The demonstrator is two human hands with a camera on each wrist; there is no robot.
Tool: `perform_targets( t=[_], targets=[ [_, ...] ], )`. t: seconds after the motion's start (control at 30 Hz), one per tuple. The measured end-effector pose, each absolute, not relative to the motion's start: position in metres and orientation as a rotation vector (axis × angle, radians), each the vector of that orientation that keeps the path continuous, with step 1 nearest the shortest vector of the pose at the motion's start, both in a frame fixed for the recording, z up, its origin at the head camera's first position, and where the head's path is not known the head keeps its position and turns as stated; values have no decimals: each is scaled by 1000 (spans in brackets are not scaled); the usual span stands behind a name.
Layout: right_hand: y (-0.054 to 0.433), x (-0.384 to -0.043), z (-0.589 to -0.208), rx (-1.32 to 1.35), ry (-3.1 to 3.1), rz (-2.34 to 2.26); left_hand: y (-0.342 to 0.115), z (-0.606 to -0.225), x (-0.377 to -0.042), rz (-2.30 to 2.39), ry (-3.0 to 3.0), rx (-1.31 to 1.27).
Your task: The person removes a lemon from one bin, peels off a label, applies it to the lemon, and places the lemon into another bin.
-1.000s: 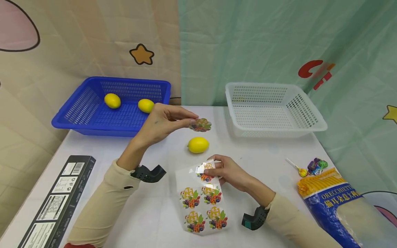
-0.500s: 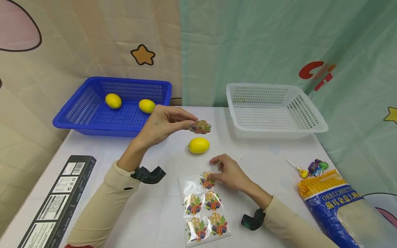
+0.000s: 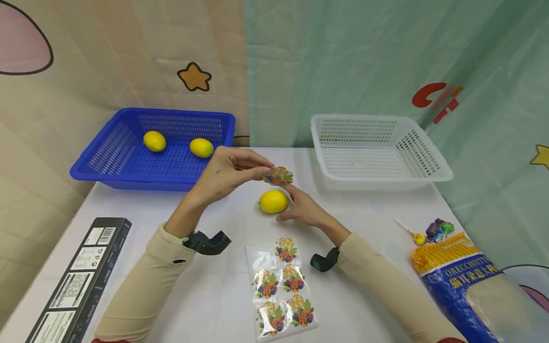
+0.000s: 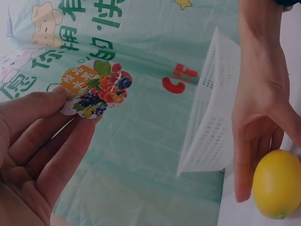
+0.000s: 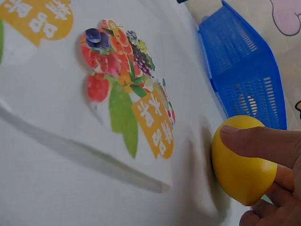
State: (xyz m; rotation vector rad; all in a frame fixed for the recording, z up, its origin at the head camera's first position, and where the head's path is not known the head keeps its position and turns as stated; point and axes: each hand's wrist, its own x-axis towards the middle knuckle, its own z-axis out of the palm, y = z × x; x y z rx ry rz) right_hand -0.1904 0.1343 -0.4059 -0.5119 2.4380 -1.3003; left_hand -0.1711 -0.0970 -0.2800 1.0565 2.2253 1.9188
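Observation:
My left hand (image 3: 220, 174) pinches a fruit-print sticker (image 3: 280, 176) by its edge, thumb against fingers, above the table. A yellow lemon (image 3: 272, 202) lies on the table just below the sticker. Around the lemon's right side my right hand (image 3: 306, 208) spreads its thumb and fingers. In the left wrist view those fingers look straight beside the lemon (image 4: 277, 184). The right wrist view has the thumb overlapping the lemon (image 5: 242, 165); whether it touches is hard to tell. Nearer on the table lies a glossy sheet (image 3: 260, 259) with several similar stickers.
A blue basket (image 3: 128, 182) with two lemons stands at the back left, a white basket (image 3: 386, 182) at the back right. A long black box (image 3: 81, 271) lies on the left. Lollipops (image 3: 435, 231) and a pasta bag (image 3: 476, 290) are on the right.
My right hand has let go of the sticker sheet, which dropped flat on the table, and has moved forward to the lemon. The left hand still pinches the sticker in nearly the same place.

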Motion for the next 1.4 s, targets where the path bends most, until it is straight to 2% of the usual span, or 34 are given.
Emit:
perform_targets(
  t=[0.3, 0.47, 0.63, 0.9, 1.4],
  targets=[
    [123, -190, -409, -778, 2545, -1235, -96, -281, -172, 1915, 2245, 1051],
    [125, -186, -400, -742, 2587, -1269, -95, -283, -172, 1906, 2221, 1059],
    [127, -184, -376, -698, 2549, -1493, -94, -284, -172, 1910, 2228, 1043],
    [128, -184, -341, -830, 2344, -1815, -90, -286, -171, 1894, 2313, 1040],
    [128, -174, -326, -821, 2157, -1939, -86, -294, -171, 1931, 2526, 1004]
  ],
)
